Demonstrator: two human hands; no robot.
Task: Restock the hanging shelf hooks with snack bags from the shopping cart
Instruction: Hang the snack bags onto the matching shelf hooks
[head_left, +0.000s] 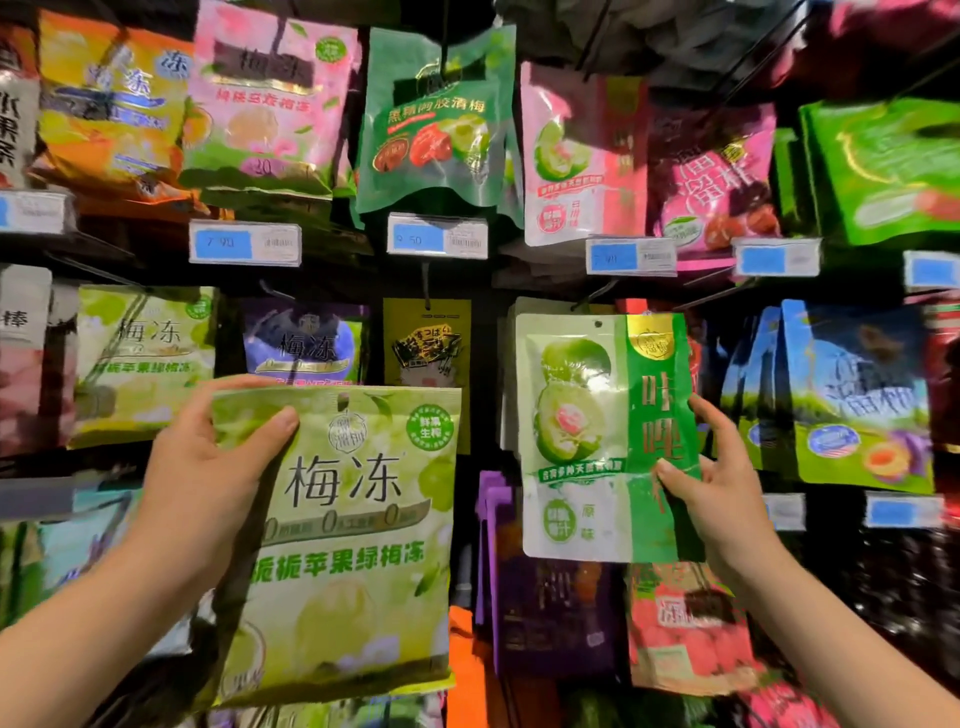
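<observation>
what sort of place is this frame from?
Most likely a shop's snack aisle: sealed snack bags hang in rows on wire hooks, price tags with barcodes sit below, the left hand holds a pale green bag, the right hand a green-and-white bag.

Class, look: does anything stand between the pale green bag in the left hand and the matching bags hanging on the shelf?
Nothing visible does. The pale green bag in the left hand is just right of and below the matching bags.
</observation>
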